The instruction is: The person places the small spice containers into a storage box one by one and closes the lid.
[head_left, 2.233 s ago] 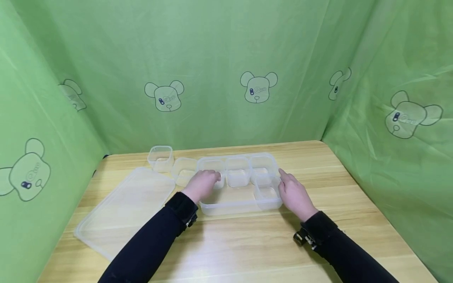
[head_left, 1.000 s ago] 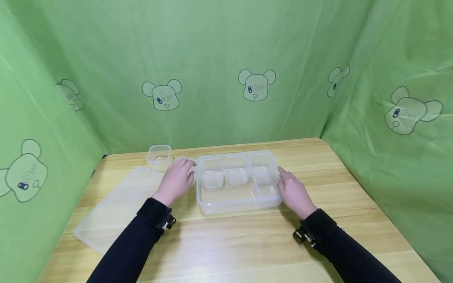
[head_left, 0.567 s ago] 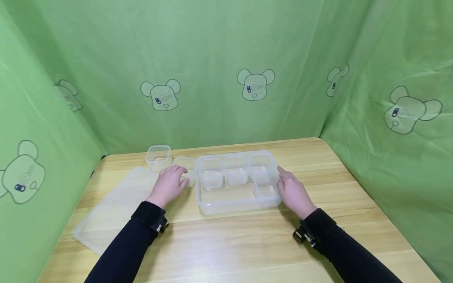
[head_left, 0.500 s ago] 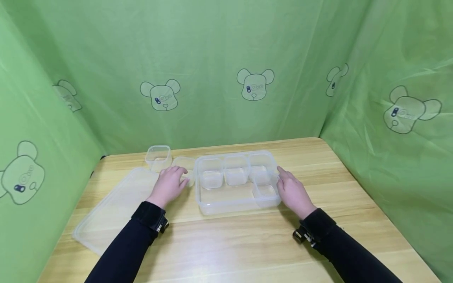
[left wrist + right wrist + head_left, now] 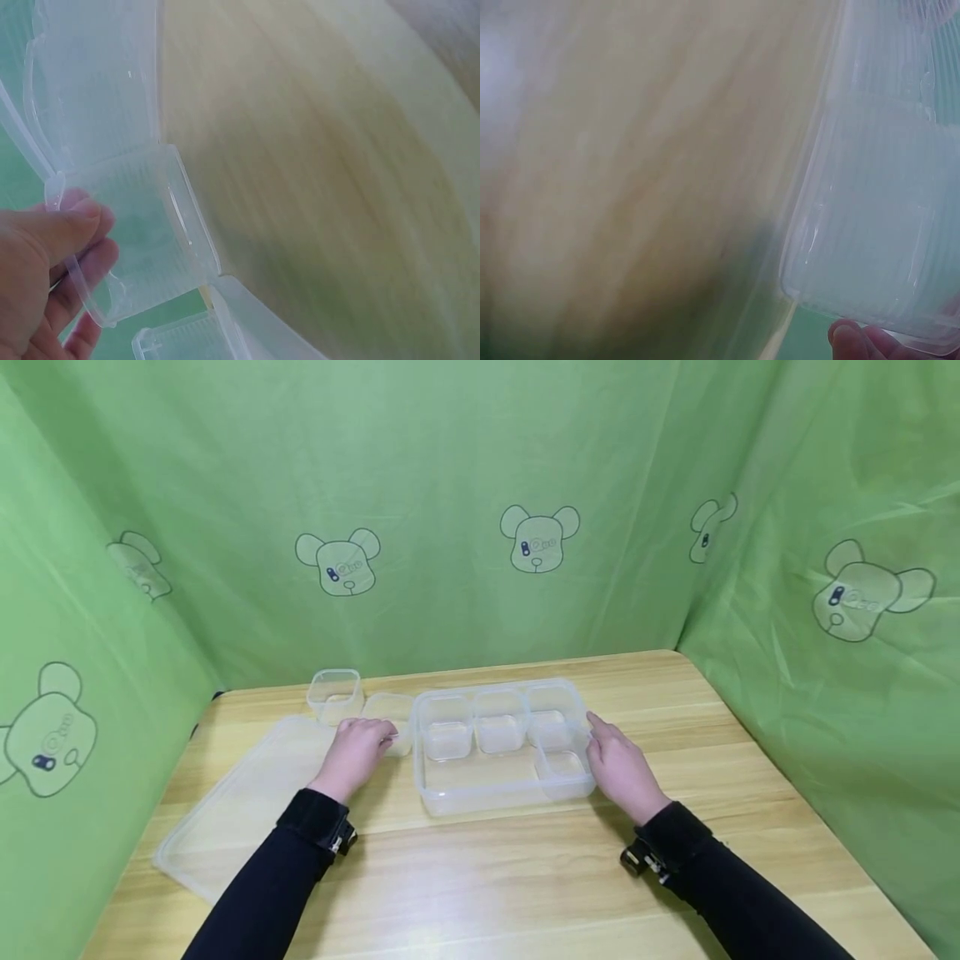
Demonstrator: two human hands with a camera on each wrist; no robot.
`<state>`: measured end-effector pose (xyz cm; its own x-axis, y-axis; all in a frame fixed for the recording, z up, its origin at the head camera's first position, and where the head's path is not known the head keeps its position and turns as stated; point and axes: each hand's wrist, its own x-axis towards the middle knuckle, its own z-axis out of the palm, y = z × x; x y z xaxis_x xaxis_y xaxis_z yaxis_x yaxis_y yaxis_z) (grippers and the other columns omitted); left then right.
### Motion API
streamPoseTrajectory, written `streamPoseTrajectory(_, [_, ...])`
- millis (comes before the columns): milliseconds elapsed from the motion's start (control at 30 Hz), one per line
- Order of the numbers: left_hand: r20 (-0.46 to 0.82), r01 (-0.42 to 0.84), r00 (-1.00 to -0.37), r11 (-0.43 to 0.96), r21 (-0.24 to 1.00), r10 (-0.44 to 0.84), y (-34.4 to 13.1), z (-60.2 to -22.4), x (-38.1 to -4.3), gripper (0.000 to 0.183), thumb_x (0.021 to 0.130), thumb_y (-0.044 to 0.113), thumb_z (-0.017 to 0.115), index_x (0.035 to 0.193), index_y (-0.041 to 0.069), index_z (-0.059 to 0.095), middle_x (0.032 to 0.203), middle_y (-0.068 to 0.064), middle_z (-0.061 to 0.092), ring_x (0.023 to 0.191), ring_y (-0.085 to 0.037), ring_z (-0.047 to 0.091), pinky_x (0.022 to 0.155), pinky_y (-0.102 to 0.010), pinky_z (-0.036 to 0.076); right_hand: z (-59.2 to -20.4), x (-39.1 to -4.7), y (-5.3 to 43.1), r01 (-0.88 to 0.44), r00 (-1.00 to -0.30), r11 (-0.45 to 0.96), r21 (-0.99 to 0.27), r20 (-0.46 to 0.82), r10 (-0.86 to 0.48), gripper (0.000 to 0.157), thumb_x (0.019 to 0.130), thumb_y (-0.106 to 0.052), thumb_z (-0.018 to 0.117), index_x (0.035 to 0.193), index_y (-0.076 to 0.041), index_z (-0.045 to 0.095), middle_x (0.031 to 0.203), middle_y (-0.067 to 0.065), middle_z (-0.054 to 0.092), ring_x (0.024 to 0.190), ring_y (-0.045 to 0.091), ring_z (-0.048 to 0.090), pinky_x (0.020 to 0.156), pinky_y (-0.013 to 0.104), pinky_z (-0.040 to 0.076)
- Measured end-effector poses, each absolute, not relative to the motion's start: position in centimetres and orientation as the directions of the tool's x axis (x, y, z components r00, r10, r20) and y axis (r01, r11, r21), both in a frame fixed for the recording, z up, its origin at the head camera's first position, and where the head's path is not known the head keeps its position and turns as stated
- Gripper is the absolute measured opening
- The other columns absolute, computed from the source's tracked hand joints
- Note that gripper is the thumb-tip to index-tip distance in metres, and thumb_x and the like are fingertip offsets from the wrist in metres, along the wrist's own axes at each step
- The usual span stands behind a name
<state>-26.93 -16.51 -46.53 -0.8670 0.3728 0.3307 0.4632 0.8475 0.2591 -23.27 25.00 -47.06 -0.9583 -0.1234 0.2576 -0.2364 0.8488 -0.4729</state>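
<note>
A large clear plastic box (image 5: 480, 802) stands mid-table, with several small clear tubs inside it: a back row and one at front right. Left of it sits a loose small square tub (image 5: 390, 703), upright on the table. My left hand (image 5: 354, 757) pinches this tub's near rim; in the left wrist view the thumb (image 5: 71, 229) and fingers are on either side of the tub's edge. My right hand (image 5: 624, 772) rests against the outside of the box's right wall, index finger extended along it. In the right wrist view only its fingertips (image 5: 849, 341) show.
Another small clear tub (image 5: 334, 693) stands at the back left edge of the wooden table (image 5: 525, 877). A flat, frosted lid (image 5: 232, 810) lies at the left, partly under my left forearm. Green curtains (image 5: 450, 460) with bear prints enclose the table.
My left hand has left the tub inside the box, moved left to the loose tub, and closed its fingers on the rim. The right hand has stayed at the box's side.
</note>
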Motion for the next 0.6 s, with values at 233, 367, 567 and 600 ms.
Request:
streamPoseTrajectory(233, [0.369, 0.495, -0.844, 0.831, 0.256, 0.389, -16.86, -46.5, -26.91, 0.009, 0.091, 0.007, 0.071, 0.1, 0.008, 0.073, 0.1, -0.007, 0.075, 0.095, -0.028, 0.07, 0.091, -0.049, 0.044, -47.23, -23.36, 25.03, -0.233, -0.959, 0.851, -0.47, 0.257, -0.12, 0.048, 0.105, -0.01, 0.037, 0.148, 0.009, 0.036, 0.131, 0.034, 0.055, 0.117, 0.048, 0.057, 0.1, 0.059, 0.044])
streamPoseTrajectory(367, [0.374, 0.49, -0.845, 0.832, 0.261, 0.381, -17.08, -46.44, -26.99, 0.009, 0.091, 0.007, 0.071, 0.1, 0.008, 0.073, 0.1, -0.008, 0.075, 0.095, -0.028, 0.07, 0.091, -0.049, 0.044, -47.37, -23.4, 25.03, -0.228, -0.96, 0.851, -0.473, 0.253, -0.116, 0.048, 0.105, -0.01, 0.037, 0.148, 0.009, 0.036, 0.132, 0.034, 0.054, 0.119, 0.048, 0.056, 0.101, 0.059, 0.043])
streamPoseTrajectory(567, [0.418, 0.51, -0.826, 0.817, 0.268, 0.379, -17.39, -46.01, -27.08, 0.009, 0.091, 0.007, 0.07, 0.1, 0.007, 0.072, 0.099, -0.009, 0.075, 0.094, -0.029, 0.07, 0.09, -0.05, 0.046, -47.43, -23.42, 25.08, -0.23, -0.959, 0.85, -0.474, 0.261, -0.114, 0.048, 0.105, -0.01, 0.037, 0.148, 0.009, 0.036, 0.131, 0.034, 0.055, 0.117, 0.048, 0.057, 0.1, 0.059, 0.044])
streamPoseTrajectory(600, [0.42, 0.515, -0.823, 0.814, 0.27, 0.381, -17.4, -45.87, -27.05, 0.009, 0.092, 0.007, 0.07, 0.1, 0.007, 0.072, 0.099, -0.009, 0.075, 0.094, -0.029, 0.07, 0.09, -0.05, 0.046, -47.42, -23.42, 25.09, -0.23, -0.959, 0.85, -0.474, 0.261, -0.114, 0.048, 0.105, -0.01, 0.038, 0.148, 0.009, 0.036, 0.13, 0.034, 0.055, 0.117, 0.048, 0.058, 0.099, 0.059, 0.044])
